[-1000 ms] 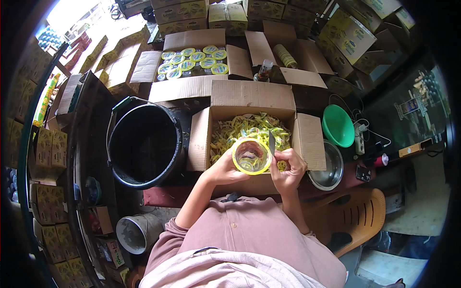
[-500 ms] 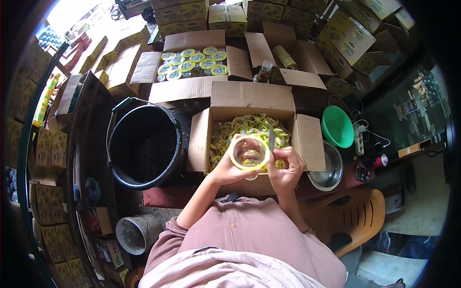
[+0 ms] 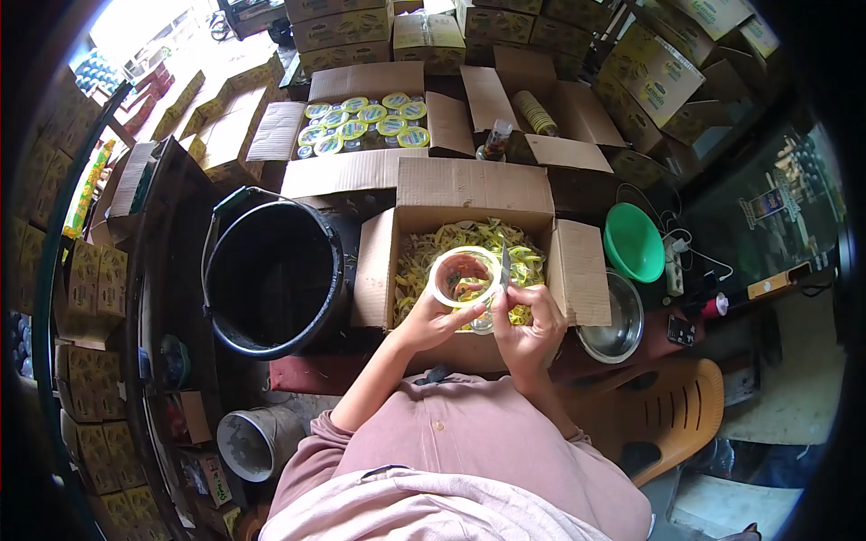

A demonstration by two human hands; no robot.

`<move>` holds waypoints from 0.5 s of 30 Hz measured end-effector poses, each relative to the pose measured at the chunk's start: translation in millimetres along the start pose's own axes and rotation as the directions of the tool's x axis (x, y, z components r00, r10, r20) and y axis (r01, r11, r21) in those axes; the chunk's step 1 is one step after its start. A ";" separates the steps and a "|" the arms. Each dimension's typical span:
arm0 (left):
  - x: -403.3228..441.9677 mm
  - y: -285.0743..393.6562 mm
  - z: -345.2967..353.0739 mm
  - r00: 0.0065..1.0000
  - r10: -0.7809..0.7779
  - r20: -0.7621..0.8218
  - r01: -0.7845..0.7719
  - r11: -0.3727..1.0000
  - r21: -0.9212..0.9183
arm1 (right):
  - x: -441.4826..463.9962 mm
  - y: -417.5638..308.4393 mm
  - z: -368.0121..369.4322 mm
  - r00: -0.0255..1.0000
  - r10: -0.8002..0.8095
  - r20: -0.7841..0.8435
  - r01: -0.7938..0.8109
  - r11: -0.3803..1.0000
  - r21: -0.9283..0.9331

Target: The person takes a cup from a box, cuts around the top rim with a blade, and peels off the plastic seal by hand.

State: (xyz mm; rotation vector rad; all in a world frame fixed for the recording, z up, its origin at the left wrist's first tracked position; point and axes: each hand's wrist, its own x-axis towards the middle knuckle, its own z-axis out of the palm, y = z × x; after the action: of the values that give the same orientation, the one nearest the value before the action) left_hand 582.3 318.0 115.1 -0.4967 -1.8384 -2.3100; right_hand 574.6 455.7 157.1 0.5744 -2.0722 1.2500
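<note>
My left hand (image 3: 422,323) is wrapped round a clear plastic jar (image 3: 465,273), its mouth tilted up towards me. The jar's rim looks pale, with some yellow on it. In my right hand (image 3: 530,325) is a knife (image 3: 505,263), blade pointing up and away, lying against the right side of the rim. Both hands are above the near side of an open cardboard box (image 3: 475,187). Yellow-green strips (image 3: 422,261) fill the box, with some clear plastic pieces among them. The knife's handle is hidden by my fingers.
Left of the box stands a black bucket (image 3: 336,298). A green bowl (image 3: 634,242) and a steel bowl (image 3: 637,338) are to the right. Behind, one box holds several lidded jars (image 3: 372,114), another a stack of lids or cups (image 3: 535,113). An orange chair (image 3: 686,406) is at right.
The jar has shifted slightly left, and its rim shows paler where it looked yellow. My right hand has moved a little left and down with the knife, its blade still at the rim.
</note>
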 end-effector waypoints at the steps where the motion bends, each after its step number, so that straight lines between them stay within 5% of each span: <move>1: -0.2 -0.7 -0.1 1.000 0.000 0.008 0.000 1.000 0.000 | 0.0 0.7 0.1 1.000 -0.006 -0.007 0.006 1.000 -0.014; 15: -4.4 -9.8 -11.1 0.997 -0.036 0.066 0.030 0.995 0.091 | 2.5 8.4 -2.9 0.999 -0.028 0.026 0.027 0.998 0.058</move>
State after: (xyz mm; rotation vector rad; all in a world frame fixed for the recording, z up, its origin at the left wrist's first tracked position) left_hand 581.5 309.3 102.4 -0.5419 -1.9851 -2.2451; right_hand 568.2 462.0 154.8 0.6465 -2.0489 1.2960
